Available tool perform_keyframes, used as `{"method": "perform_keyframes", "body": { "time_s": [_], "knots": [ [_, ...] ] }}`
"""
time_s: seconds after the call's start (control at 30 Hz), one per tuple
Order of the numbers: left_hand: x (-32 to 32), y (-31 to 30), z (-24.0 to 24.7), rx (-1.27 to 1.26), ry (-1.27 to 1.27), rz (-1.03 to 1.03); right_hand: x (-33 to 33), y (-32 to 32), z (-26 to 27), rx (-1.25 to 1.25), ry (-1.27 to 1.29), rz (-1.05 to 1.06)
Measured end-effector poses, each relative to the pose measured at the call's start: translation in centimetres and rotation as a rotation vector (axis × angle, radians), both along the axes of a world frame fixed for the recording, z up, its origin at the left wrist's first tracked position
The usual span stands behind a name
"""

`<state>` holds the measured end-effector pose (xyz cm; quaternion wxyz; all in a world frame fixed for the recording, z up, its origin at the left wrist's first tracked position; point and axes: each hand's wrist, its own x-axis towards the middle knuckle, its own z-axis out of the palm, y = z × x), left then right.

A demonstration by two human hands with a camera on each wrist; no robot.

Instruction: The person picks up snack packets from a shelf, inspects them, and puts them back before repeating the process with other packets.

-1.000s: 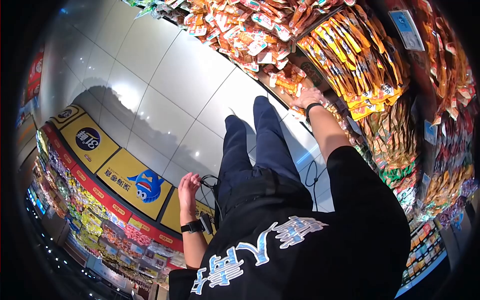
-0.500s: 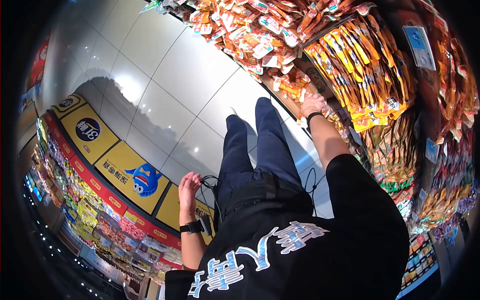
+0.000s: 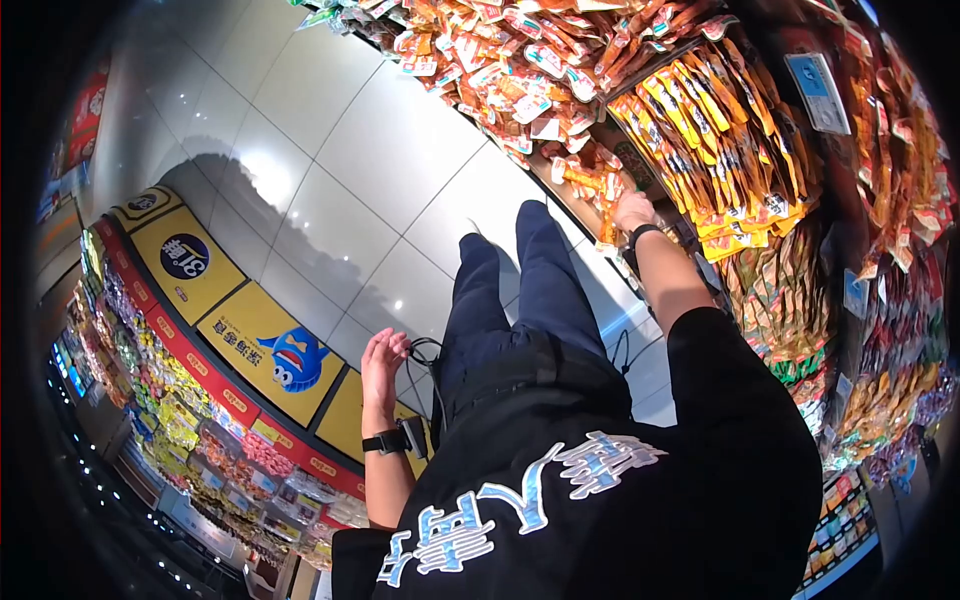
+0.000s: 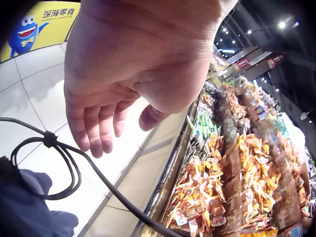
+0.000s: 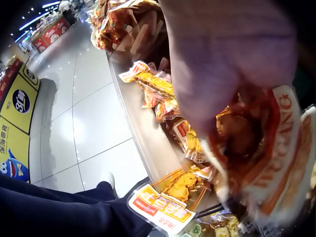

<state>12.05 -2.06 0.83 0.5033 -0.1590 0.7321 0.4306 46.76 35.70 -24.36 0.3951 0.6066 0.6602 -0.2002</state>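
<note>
My right hand (image 3: 634, 210) is low in a shelf bin. In the right wrist view its fingers grip a clear snack packet (image 5: 276, 148) with brown contents and a white-and-red label, blurred and partly hidden by the hand. Beside it, yellow-orange snack packets (image 5: 155, 86) lie along the bin's clear front wall (image 5: 140, 133). One packet with a white-and-orange label (image 5: 163, 210) lies across the near end of that wall. My left hand (image 4: 138, 64) hangs in the air by my hip, fingers loosely bent and holding nothing, near a looped black cable (image 4: 49, 140).
Heaped orange packets (image 3: 500, 70) fill the bin farther along. Yellow packets (image 3: 700, 130) stand in rows right of my right hand. A price card (image 3: 818, 92) sits above them. Across the tiled floor (image 3: 350, 150) runs a curved counter with yellow panels (image 3: 240, 335).
My right hand has shifted slightly and reaches deeper among the packets, its fingers now mostly hidden in the head view. The left hand has stayed by my hip.
</note>
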Motion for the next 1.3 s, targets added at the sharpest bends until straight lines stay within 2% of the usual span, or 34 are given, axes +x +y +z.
{"method": "perform_keyframes", "body": {
  "time_s": [0.27, 0.37, 0.43, 0.5, 0.53, 0.57, 0.67, 0.7, 0.83, 0.87, 0.93, 1.0, 1.03, 1.1, 1.23, 1.3],
  "knots": [
    [-1.7, 2.5, 0.9, 0.134, 0.007, 0.03, 0.1, 0.2, 5.3, 0.082, 0.097, -0.26],
    [-2.2, 3.2, 1.1, 0.195, -0.005, 0.044, 0.3, 0.6, 7.6, 0.012, 0.126, -0.346],
    [-2.9, 3.4, 0.8, 0.238, -0.017, 0.056, 1.3, 1.4, 7.0, -0.042, 0.191, -0.426],
    [-3.8, 3.4, 0.5, 0.275, -0.025, 0.07, 3.3, 1.6, 3.5, 0.006, 0.297, -0.539],
    [-4.1, 3.6, 0.7, 0.276, -0.029, 0.067, 3.3, 1.5, 3.5, 0.031, 0.35, -0.596],
    [-4.6, 3.9, 0.9, 0.279, -0.033, 0.062, 3.5, 1.5, 3.7, -0.001, 0.396, -0.683],
    [-6.8, 4.4, 0.3, 0.293, -0.052, 0.029, 4.7, 0.8, -0.5, 0.097, 0.696, -1.202],
    [-7.7, 4.5, -0.1, 0.297, -0.061, 0.014, 1.6, 0.4, 5.6, 0.205, 0.708, -1.314],
    [-11.5, 5.6, 0.3, 0.292, -0.063, -0.096, 1.7, -1.5, 3.0, 0.214, 1.012, -1.618],
    [-12.7, 5.8, 0.6, 0.296, -0.058, -0.139, 1.2, -2.4, 3.0, 0.267, 1.056, -1.63],
    [-15.1, 6.4, 1.1, 0.317, -0.046, -0.225, -0.6, -3.4, 5.4, 0.209, 1.128, -1.641],
    [-17.4, 7.1, 1.7, 0.351, -0.035, -0.313, -1.6, -6.6, 7.5, 0.164, 1.327, -1.667],
    [-18.5, 7.7, 2.2, 0.366, -0.03, -0.357, -1.8, -7.6, 8.2, 0.134, 1.295, -1.676],
    [-20.2, 9.4, 3.0, 0.405, -0.02, -0.453, -2.9, -10.0, 9.8, 0.179, 1.425, -1.594],
    [-22.1, 13.6, 5.6, 0.525, -0.063, -0.664, -6.7, -13.7, 18.1, 0.232, 1.512, -1.458],
    [-21.7, 15.9, 7.0, 0.596, -0.088, -0.797, -8.2, -14.9, 21.5, 0.261, 1.579, -1.467]
  ]
}}
